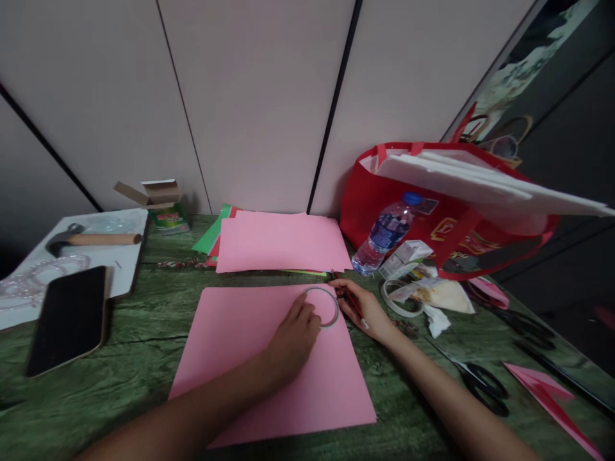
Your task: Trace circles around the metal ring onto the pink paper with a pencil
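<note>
A pink sheet of paper (230,358) lies flat on the green wood-grain table. Near its upper right corner rests a thin grey ring (337,312). My left hand (294,336) presses the ring's left side onto the paper, its fingers bent and close together. Just right of the ring, at the sheet's edge, my right hand (368,312) grips a red and dark pencil (354,301). The pencil's tip points away from me, up and left, and its eraser end is toward me. My right fingertips are partly hidden behind the pencil and hand.
Behind the sheet lies a pink paper stack (283,243). Rightward stand a water bottle (384,234) and a red bag (358,198), with a tape roll (384,294) and scissors (473,371) nearer. Leftward are a phone (70,320), a hammer (106,239) and an opened box (170,218).
</note>
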The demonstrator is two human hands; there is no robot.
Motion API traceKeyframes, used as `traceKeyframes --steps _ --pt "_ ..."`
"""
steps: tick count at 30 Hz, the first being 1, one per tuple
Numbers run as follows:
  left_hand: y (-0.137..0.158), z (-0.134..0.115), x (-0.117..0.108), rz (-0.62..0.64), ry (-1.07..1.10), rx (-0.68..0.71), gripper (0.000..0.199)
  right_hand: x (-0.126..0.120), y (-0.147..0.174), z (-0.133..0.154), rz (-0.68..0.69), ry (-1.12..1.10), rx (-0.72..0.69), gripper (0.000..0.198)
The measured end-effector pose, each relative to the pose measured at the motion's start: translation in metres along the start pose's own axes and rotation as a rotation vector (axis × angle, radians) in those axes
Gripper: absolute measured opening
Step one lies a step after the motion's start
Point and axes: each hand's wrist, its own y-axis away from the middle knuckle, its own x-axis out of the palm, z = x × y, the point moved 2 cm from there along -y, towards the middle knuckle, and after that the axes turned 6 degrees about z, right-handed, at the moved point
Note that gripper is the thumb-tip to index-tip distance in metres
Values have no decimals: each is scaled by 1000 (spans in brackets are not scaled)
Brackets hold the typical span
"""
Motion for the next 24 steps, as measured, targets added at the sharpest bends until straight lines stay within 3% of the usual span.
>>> traceKeyframes --steps 13,24 --pt "0 -2 1 26 -86 22 16 1 -3 -8 26 -141 -19 30" --pt "2 -4 0 -4 -51 4 18 -2 -2 1 34 12 9 33"
